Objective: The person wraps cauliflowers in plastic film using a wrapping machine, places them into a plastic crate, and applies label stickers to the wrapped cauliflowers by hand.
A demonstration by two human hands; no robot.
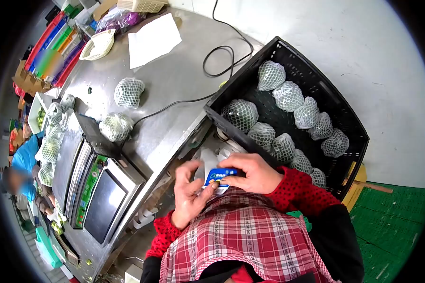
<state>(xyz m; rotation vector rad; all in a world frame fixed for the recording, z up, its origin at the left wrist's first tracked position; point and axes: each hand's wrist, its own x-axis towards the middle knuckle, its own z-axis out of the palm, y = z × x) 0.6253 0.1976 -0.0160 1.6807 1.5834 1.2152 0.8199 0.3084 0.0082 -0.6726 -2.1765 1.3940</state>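
Observation:
Both hands meet in front of the checked apron (255,226). My right hand (252,173) pinches a small blue printed label (217,174) between thumb and fingers. My left hand (191,188) has its thumb on the label's lower left edge, with the index finger bent above and apart from it. Whitish plastic or paper (208,158) shows just behind the label. Beyond my right hand, a black crate (323,78) holds several round items in white foam netting (288,95).
A metal table (174,122) carries a scale (104,203), two netted items (129,92), a white sheet (153,40), a small basket (98,45) and a black cable (179,100). More netted items (49,150) lie behind the scale. Another person (26,177) is at the far left.

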